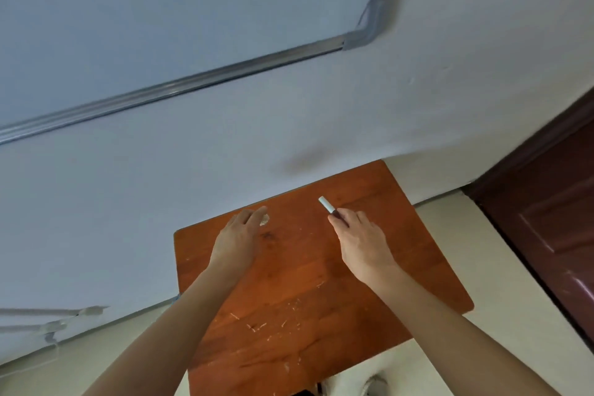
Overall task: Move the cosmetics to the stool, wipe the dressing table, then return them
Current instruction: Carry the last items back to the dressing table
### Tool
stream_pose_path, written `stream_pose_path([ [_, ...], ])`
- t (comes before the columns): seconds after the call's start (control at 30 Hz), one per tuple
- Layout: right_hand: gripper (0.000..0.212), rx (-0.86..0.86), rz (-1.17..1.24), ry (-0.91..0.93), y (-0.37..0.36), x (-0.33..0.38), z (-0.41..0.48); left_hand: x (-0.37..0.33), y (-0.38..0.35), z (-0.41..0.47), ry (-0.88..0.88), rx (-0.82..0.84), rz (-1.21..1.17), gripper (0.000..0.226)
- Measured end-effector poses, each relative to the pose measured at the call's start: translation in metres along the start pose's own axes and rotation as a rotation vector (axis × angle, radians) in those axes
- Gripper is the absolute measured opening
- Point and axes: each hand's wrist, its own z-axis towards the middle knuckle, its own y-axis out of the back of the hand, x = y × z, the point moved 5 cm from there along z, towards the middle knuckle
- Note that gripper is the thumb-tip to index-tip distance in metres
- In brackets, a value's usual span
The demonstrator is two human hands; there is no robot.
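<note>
A small orange-brown wooden table (321, 283) with scratches stands against the white wall. My right hand (360, 236) pinches a slim cosmetic tube (328, 206) with a white cap and dark red body, held just above the table's far part. My left hand (241, 235) hovers over the far left of the tabletop, its fingers covering a small pale object (265, 219) that is mostly hidden. Whether the left hand grips that object is unclear. No stool is in view.
A framed whiteboard (160, 26) hangs on the wall above. A dark brown door (553, 219) stands at the right. Pale floor shows on both sides of the table. Footwear (373, 386) shows below the table's near edge.
</note>
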Motion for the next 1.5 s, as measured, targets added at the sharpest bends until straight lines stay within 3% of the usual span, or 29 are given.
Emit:
stream_pose_path([
  [0.2,0.044,-0.193,0.043,-0.111,0.086,-0.073,-0.052,-0.11,0.074,0.012,-0.266,-0.402,0.03,0.042],
  [0.33,0.049,-0.273,0.071,-0.231,0.117,-0.116,-0.096,-0.173,0.088,0.016,-0.392,-0.491,-0.097,0.036],
  [0.47,0.054,-0.369,0.116,-0.418,0.134,-0.158,-0.159,-0.241,0.082,0.029,-0.529,-0.41,-0.234,0.031],
  [0.73,0.061,-0.544,0.241,-1.039,0.11,-0.184,-0.345,-0.383,0.015,-0.003,-0.992,-0.162,-0.421,0.028],
  [0.9,0.062,-0.585,0.214,-1.32,0.088,-0.163,-0.473,-0.475,-0.022,-0.093,-1.184,0.048,-0.49,0.026],
  [1.07,0.061,-0.663,0.183,-1.563,0.07,-0.152,-0.594,-0.562,-0.04,-0.204,-1.39,0.14,-0.519,0.029],
  [1.5,0.059,-0.687,0.049,-1.862,0.034,-0.191,-0.925,-0.782,-0.081,-0.472,-1.638,0.186,-0.484,0.02],
])
